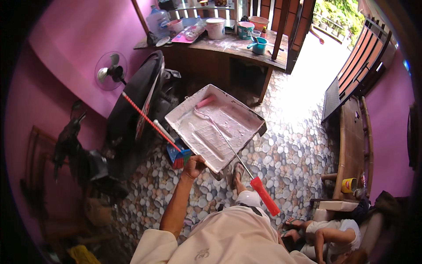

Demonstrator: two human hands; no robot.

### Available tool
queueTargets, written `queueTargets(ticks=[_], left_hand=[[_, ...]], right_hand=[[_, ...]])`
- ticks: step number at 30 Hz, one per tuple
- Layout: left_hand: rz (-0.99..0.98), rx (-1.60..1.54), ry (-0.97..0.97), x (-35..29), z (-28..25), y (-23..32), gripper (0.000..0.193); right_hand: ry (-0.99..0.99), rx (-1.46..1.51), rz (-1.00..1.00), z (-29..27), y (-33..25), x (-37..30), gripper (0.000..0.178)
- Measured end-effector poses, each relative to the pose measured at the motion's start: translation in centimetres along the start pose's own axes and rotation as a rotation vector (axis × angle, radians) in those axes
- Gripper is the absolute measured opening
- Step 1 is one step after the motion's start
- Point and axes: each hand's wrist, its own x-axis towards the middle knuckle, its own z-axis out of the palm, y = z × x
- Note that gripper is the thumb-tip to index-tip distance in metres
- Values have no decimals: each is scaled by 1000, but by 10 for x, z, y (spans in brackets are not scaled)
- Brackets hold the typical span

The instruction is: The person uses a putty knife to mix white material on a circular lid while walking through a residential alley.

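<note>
The left forearm (pixel 176 210) rises from the lower edge of the frame, angled slightly rightward, its left hand (pixel 194 167) curled with fingers pinching the lower-left rim of the paint tray (pixel 239 116). The tray is tilted at the frame's centre, a paint roller (pixel 264 196) lying across it, red handle toward lower right. The right hand's fingers cannot be told, being out of view.

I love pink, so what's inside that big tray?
A pink roller, part of its metal rod and a pale pink, paint-like coating are inside the tray. Whatever lies right under the roller is covered, so I can't see it.
</note>
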Motion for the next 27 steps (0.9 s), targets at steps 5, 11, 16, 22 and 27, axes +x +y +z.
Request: queueTargets(ticks=[5, 11, 16, 22, 27], left_hand=[[-44, 5, -111, 135, -37, 100, 38], [-125, -41, -115, 271, -44, 207, 52], [-102, 45, -42, 344, 2, 298, 58], [-208, 102, -118, 500, 48, 388, 60], [-347, 199, -196, 632, 42, 449, 54]], right_hand=[[0, -35, 55, 46, -96, 92, 16], [193, -457, -320, 32, -242, 256, 20], [206, -364, -454, 42, -577, 248, 34], [24, 448, -410, 48, -770, 295, 37], [51, 683, -404, 87, -881, 300, 41]])
